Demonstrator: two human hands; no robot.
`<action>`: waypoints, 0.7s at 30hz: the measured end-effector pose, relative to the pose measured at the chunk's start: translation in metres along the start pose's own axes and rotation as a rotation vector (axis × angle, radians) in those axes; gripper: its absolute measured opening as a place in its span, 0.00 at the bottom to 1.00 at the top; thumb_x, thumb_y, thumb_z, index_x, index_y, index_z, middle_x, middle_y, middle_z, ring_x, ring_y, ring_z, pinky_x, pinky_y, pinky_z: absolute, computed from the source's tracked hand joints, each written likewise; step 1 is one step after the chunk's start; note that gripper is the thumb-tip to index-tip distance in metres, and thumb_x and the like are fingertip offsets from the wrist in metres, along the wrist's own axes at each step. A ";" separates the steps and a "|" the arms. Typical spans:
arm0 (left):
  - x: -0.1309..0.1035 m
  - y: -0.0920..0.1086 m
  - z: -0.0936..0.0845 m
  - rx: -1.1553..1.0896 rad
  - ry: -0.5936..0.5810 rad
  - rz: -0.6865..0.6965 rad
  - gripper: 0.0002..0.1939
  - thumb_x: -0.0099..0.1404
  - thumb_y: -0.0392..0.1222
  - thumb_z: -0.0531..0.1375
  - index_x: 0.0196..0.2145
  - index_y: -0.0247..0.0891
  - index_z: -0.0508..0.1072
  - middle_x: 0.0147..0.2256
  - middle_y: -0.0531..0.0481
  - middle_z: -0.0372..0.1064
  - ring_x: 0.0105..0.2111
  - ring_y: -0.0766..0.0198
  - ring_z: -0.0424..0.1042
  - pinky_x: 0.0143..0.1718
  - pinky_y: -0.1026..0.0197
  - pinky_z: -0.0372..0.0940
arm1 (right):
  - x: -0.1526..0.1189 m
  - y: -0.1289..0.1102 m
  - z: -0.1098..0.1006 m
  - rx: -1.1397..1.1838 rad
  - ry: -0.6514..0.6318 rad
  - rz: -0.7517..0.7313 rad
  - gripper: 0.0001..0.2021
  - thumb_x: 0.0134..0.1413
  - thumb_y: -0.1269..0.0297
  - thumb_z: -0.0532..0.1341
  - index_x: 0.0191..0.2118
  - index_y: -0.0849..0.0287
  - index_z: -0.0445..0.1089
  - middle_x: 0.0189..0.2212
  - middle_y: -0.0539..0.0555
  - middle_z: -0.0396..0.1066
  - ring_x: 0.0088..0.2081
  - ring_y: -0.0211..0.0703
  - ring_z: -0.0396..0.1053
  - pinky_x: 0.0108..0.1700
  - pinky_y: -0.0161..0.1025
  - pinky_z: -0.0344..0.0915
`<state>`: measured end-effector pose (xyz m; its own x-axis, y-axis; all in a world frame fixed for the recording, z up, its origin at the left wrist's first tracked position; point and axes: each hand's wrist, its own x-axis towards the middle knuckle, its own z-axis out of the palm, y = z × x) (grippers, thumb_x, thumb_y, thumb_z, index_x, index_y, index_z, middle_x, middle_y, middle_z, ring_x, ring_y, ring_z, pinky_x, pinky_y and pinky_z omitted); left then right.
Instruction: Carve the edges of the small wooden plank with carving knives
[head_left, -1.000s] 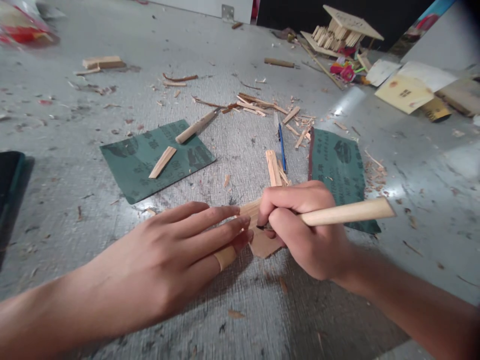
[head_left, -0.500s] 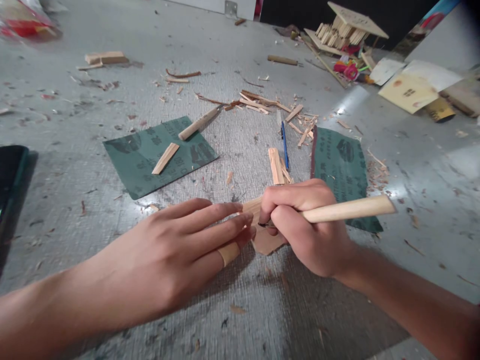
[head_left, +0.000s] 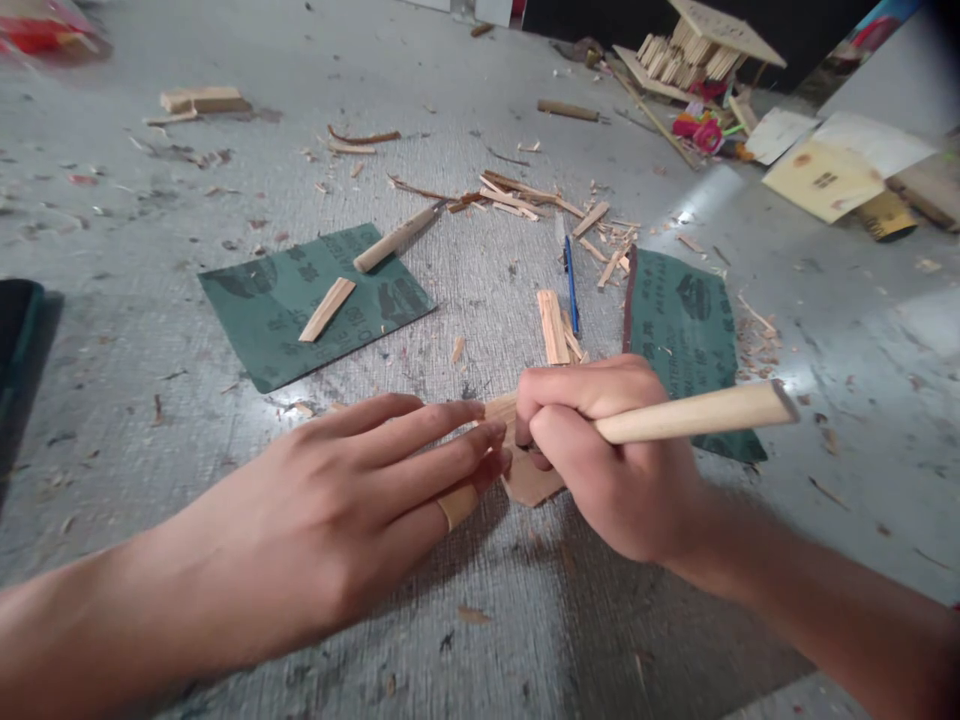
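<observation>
My left hand lies palm down with its fingers stretched out, the fingertips pressed on a small grained wood piece; its thumb is hidden. A tan band is wrapped around one finger. Closed around a wood-carving tool, my right hand rests against the same wood from the right. The tool's pale handle points right, and its working end is hidden by my fingers. Beneath the fingertips of both hands is a flat tan piece of board with cut corners.
Green sandpaper sheets lie left and right. Another wooden-handled carving tool rests across the left sheet beside a wood strip. Ahead are a blue pen-like tool, a short wood strip and wood scraps. A wooden model stands back right.
My right hand and the carving tool have shifted very slightly, and the dark metal by the fingers no longer shows. The left hand stays on the wood. The whole view has moved a little.
</observation>
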<state>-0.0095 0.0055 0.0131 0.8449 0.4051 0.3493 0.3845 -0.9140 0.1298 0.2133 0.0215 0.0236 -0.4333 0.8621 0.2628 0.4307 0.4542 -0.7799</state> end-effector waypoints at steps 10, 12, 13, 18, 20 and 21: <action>-0.003 0.004 0.000 0.013 0.003 0.000 0.16 0.76 0.33 0.49 0.54 0.30 0.72 0.54 0.40 0.73 0.54 0.51 0.72 0.53 0.45 0.71 | -0.010 0.003 0.003 0.023 0.036 -0.062 0.16 0.58 0.77 0.52 0.20 0.60 0.54 0.18 0.46 0.58 0.21 0.30 0.55 0.27 0.35 0.53; -0.002 0.006 0.000 0.013 0.020 -0.015 0.16 0.76 0.34 0.49 0.51 0.31 0.73 0.53 0.40 0.74 0.53 0.50 0.73 0.52 0.45 0.72 | -0.011 0.003 0.002 0.006 0.044 -0.065 0.16 0.59 0.77 0.52 0.20 0.60 0.55 0.18 0.46 0.58 0.21 0.30 0.55 0.26 0.35 0.53; -0.001 0.007 -0.001 0.017 0.035 -0.004 0.16 0.76 0.34 0.49 0.50 0.30 0.74 0.52 0.39 0.74 0.53 0.50 0.73 0.51 0.45 0.73 | -0.011 0.003 0.002 0.000 0.045 -0.062 0.16 0.59 0.77 0.52 0.20 0.59 0.55 0.18 0.46 0.58 0.21 0.30 0.55 0.26 0.35 0.53; 0.005 0.012 -0.006 0.052 0.014 -0.006 0.15 0.74 0.33 0.50 0.45 0.28 0.77 0.50 0.39 0.76 0.48 0.48 0.76 0.46 0.44 0.76 | -0.012 0.002 0.002 -0.012 0.037 -0.045 0.16 0.59 0.77 0.52 0.20 0.59 0.54 0.17 0.46 0.57 0.20 0.31 0.54 0.26 0.37 0.52; 0.006 0.013 -0.007 0.061 0.003 -0.016 0.16 0.73 0.33 0.50 0.45 0.28 0.77 0.50 0.39 0.76 0.48 0.48 0.76 0.47 0.44 0.76 | -0.012 0.002 0.002 -0.015 0.037 -0.051 0.16 0.59 0.76 0.51 0.20 0.58 0.53 0.17 0.46 0.56 0.20 0.32 0.54 0.26 0.37 0.52; 0.006 0.014 -0.007 0.067 0.005 -0.015 0.16 0.73 0.33 0.50 0.46 0.28 0.77 0.50 0.39 0.76 0.48 0.48 0.76 0.48 0.44 0.76 | -0.012 0.002 0.002 -0.016 0.036 -0.052 0.16 0.59 0.76 0.52 0.20 0.58 0.53 0.17 0.46 0.56 0.20 0.31 0.54 0.26 0.37 0.52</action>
<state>-0.0020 -0.0048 0.0238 0.8372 0.4183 0.3523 0.4212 -0.9040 0.0726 0.2179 0.0116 0.0179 -0.4267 0.8447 0.3231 0.4208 0.5017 -0.7558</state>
